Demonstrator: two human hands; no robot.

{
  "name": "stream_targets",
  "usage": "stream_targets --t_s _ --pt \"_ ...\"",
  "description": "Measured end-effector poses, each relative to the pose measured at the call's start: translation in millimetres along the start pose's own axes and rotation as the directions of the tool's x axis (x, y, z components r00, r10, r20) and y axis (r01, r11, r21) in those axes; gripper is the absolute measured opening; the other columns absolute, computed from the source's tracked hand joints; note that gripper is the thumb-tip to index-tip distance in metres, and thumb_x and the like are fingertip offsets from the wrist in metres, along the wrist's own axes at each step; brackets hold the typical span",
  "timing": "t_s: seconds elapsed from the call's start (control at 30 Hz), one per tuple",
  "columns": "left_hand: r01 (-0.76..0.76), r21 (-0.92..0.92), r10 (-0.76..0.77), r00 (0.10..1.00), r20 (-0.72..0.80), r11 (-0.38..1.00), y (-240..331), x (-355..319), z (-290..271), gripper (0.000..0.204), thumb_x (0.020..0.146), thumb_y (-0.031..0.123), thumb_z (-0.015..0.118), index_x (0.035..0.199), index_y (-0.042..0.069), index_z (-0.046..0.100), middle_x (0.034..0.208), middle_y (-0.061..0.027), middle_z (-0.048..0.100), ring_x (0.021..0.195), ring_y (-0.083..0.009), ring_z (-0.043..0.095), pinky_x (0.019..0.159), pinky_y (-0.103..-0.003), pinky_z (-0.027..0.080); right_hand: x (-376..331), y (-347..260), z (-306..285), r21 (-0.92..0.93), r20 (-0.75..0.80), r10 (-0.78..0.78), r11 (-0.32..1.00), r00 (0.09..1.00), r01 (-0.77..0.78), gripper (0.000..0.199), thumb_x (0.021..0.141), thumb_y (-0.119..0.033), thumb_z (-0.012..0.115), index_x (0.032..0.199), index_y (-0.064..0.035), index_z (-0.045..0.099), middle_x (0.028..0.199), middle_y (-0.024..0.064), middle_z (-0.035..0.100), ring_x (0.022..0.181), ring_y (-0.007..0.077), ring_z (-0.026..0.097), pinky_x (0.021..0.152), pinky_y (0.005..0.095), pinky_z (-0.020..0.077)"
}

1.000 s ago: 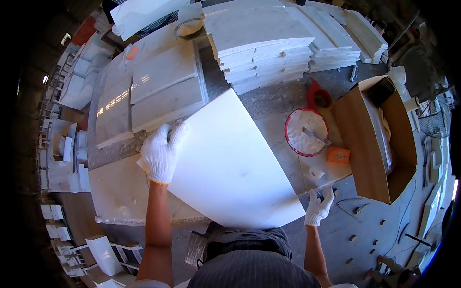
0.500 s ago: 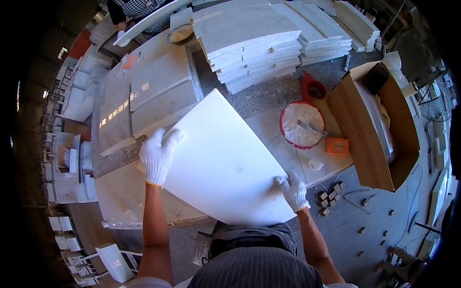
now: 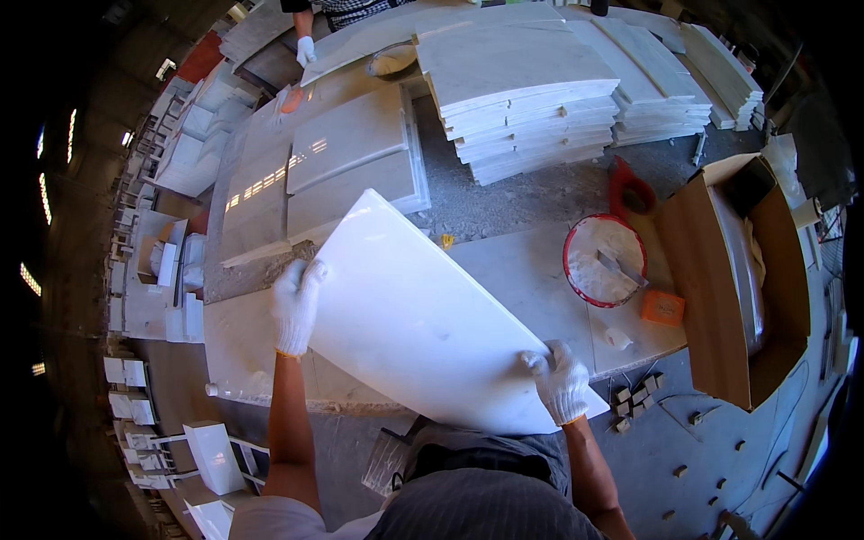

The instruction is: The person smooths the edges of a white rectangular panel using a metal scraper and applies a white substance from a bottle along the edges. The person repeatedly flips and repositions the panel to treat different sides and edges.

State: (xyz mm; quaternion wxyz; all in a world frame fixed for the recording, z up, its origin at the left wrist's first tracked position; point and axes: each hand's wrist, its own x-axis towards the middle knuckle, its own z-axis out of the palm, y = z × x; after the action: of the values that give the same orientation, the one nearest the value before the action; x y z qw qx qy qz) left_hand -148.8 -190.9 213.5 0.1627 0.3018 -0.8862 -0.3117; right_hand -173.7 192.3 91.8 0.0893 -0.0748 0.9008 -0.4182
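Observation:
A smooth white stone slab [image 3: 423, 315] is held tilted in front of my body, its lower edge close to my waist. My left hand [image 3: 296, 306], in a white knit glove, grips the slab's left edge, thumb on the near face. At the opposite end, my right hand [image 3: 562, 380], gloved the same way, is closed on the slab near its lower right corner, its other fingers partly hidden. Beyond the slab, right of centre, a red-rimmed tub [image 3: 568, 270] holds white paste, with a putty knife [image 3: 623, 269] lying in it.
Tall stacks of pale slabs [image 3: 517, 67] stand at the far side, flat slabs [image 3: 346, 135] far left. An orange box [image 3: 662, 308], a red tape dispenser [image 3: 632, 191] and a long cardboard box [image 3: 706, 301] lie right. Small blocks [image 3: 637, 396] are on the floor. A co-worker's gloved hand [image 3: 306, 51] shows far left.
The slab has tipped, showing a narrower face, with both hands still gripping it. The whole view has shifted right and down. The co-worker's long pale piece appears lowered at the far side.

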Motion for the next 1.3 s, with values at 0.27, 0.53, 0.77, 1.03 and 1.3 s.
stream_targets --t_s 0.27,0.53,0.77,1.03,1.3 --pt "0.169 -0.095 -0.18 0.975 -0.126 0.981 -42 -36 -12 0.03 0.097 0.027 0.058 0.08 0.003 0.057 0.068 0.0034 0.047 0.067 -0.0053 0.039 0.058 -0.028 0.036 17 -6 6 0.036 0.094 -0.081 0.996 0.992 0.078 0.037 0.079 -0.034 0.08 0.095 -0.0031 0.067 0.083 0.0191 0.067 0.075 0.0348 0.066 0.067 0.04 0.052" --pt "0.085 -0.183 -0.167 0.851 -0.499 0.979 -133 -54 2 0.035 0.099 0.031 0.056 0.083 0.001 0.063 0.068 0.0024 0.052 0.065 -0.0064 0.044 0.058 -0.029 0.039 17 -14 13 -0.003 0.215 -0.214 0.976 0.953 0.22 0.043 0.078 -0.034 0.079 0.106 -0.0045 0.065 0.087 0.0176 0.068 0.082 0.0368 0.066 0.077 0.0437 0.0511" --pt "0.291 -0.038 -0.285 0.892 -0.35 0.956 -105 -47 -2 0.047 0.103 0.041 0.047 0.094 0.0 0.067 0.079 0.0001 0.063 0.074 -0.0095 0.055 0.067 -0.031 0.044 25 -27 -53 0.053 -0.094 -0.197 0.978 0.976 0.203 0.05 0.078 -0.019 0.081 0.119 -0.0013 0.06 0.093 0.0141 0.064 0.086 0.0295 0.065 0.078 0.0406 0.0518" --pt "0.235 0.021 -0.207 0.894 -0.398 0.972 -102 -50 -2 0.055 0.103 0.045 0.044 0.093 -0.003 0.07 0.074 -0.0026 0.063 0.065 -0.0122 0.053 0.061 -0.031 0.043 66 7 -132 -0.229 -0.258 -0.09 0.973 0.962 0.03 0.044 0.081 -0.014 0.074 0.122 -0.0069 0.062 0.11 0.0143 0.066 0.092 0.0279 0.069 0.079 0.0371 0.0549" --pt "0.118 -0.079 -0.14 0.909 -0.392 0.99 -115 -48 2 0.052 0.104 0.042 0.045 0.086 -0.001 0.067 0.071 0.0017 0.057 0.065 -0.0093 0.046 0.061 -0.029 0.04 122 40 -96 -0.416 -0.174 -0.219 0.9 0.96 0.131 0.039 0.084 -0.027 0.068 0.122 -0.0172 0.063 0.107 0.0164 0.068 0.087 0.0357 0.069 0.074 0.0423 0.0563"
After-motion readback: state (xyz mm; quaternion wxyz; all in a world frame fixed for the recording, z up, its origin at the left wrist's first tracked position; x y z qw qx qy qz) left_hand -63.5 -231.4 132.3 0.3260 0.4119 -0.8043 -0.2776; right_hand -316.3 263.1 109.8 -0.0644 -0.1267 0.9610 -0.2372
